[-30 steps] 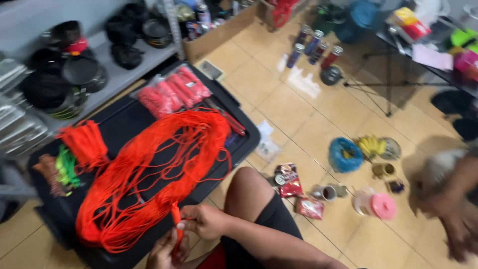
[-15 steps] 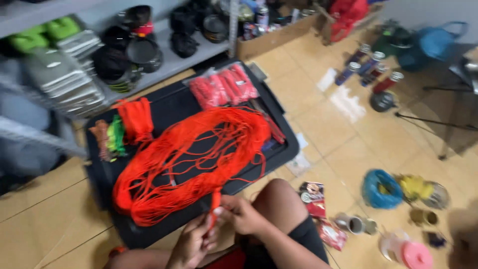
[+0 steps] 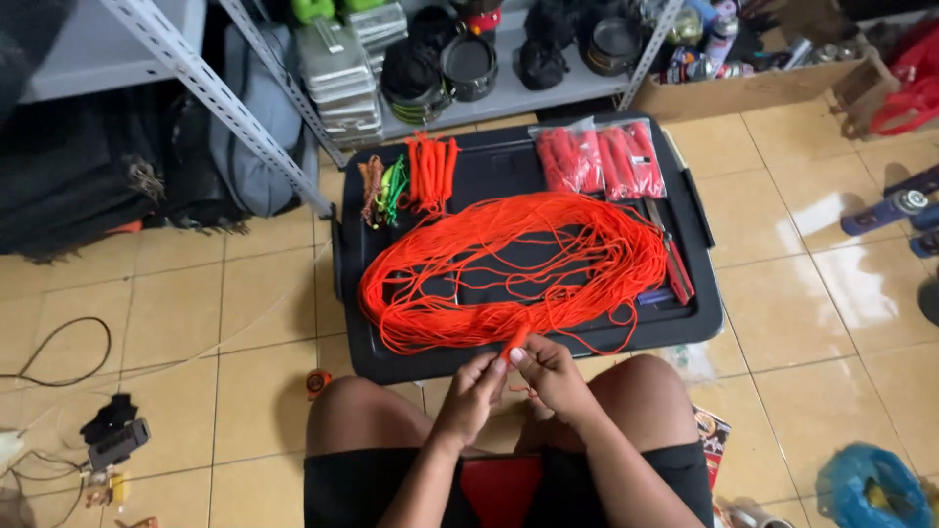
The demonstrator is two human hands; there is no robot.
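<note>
Head view: orange cord [image 3: 509, 264] lies in a loose oval coil on the black tray lid [image 3: 699, 313], long axis left-right, directly ahead of the hands. Its end [image 3: 515, 344] hangs over the lid's near edge, pinched from both sides: left hand [image 3: 472, 391] and right hand [image 3: 548, 376] both closed on it, fingertips touching, wrists over the knees. Right hand sits slightly nearer the lid.

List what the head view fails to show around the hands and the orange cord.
- Cord end: covered by the fingers of the left hand and right hand.
- Black tray surface: mostly hidden under the orange cord pile.
- Blue bag: cut off by the bottom edge.
- Shelf items: cropped by the top edge.
</note>
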